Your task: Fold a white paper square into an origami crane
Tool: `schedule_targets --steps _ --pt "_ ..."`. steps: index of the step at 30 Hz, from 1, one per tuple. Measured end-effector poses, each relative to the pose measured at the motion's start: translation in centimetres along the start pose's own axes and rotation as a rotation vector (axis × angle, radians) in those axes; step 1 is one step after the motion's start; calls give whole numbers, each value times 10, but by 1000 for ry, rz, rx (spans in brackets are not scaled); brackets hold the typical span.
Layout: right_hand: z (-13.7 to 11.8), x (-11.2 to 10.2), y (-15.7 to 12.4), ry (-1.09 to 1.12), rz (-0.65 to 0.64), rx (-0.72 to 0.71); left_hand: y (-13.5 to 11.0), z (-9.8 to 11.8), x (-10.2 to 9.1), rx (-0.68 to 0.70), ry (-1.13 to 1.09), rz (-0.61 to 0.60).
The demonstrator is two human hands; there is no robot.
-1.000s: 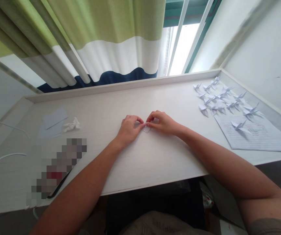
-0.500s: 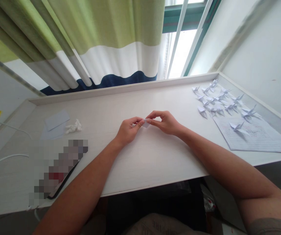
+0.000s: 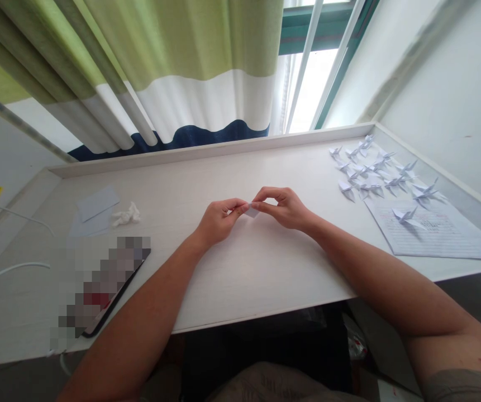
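A small folded piece of white paper (image 3: 252, 211) is held just above the middle of the white desk (image 3: 240, 279). My left hand (image 3: 222, 220) pinches its left side between thumb and forefinger. From the other side, my right hand (image 3: 281, 207) grips it the same way, with the fingertips of both hands almost meeting. Much of the paper is hidden behind my fingers. Over on the right of the desk stand several folded white paper cranes (image 3: 363, 172). One more paper crane (image 3: 408, 216) rests on a lined, written sheet (image 3: 437, 237).
White paper sheets (image 3: 98, 204) lie at the left beside a crumpled tissue (image 3: 126, 215). Nearer my left forearm is a dark-edged device (image 3: 114, 304), its surface pixelated. White cables (image 3: 18, 268) run along the left edge. A raised rim (image 3: 206, 153) borders the desk's back, below a curtain (image 3: 206, 50).
Both hands keep their pinch on the folded paper. My fingers have shifted very slightly, and the paper sits a touch further right and shows less below the fingertips.
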State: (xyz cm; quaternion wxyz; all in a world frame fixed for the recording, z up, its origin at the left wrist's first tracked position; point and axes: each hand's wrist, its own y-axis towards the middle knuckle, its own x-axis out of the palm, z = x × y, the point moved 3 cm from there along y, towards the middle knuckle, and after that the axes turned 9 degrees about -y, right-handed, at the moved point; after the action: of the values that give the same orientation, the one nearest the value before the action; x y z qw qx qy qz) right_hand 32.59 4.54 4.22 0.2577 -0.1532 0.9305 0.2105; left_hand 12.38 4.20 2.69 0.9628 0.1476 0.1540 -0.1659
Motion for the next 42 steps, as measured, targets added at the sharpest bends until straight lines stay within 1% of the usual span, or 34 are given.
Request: schedule_targets --steps 3,6,10,15,20,23,27,32,34,36,39,42 --pt "2 2 1 42 -4 20 0 -1 0 4 -35 38" --pt "8 5 3 122 3 35 1 -3 1 -23 -95 88" --pt "14 9 4 201 6 51 2 -4 2 -41 -183 110" --pt "15 8 3 162 6 58 0 -5 4 -70 -199 95" --pt "15 8 4 172 10 59 0 -4 5 -36 -191 51" --pt "16 9 4 170 4 71 0 -4 5 -41 -171 32" --pt "16 11 3 153 29 71 -1 -7 5 -40 -165 63" --pt "15 11 3 158 58 70 -1 -8 5 4 -190 97" --pt "14 10 3 166 48 58 0 -8 6 34 -200 95" --pt "12 11 2 167 10 42 0 -8 6 54 -216 99" --pt "11 12 2 160 -36 21 1 -8 5 52 -243 116" --pt "13 12 3 148 -11 6 1 -8 3 52 -261 115"
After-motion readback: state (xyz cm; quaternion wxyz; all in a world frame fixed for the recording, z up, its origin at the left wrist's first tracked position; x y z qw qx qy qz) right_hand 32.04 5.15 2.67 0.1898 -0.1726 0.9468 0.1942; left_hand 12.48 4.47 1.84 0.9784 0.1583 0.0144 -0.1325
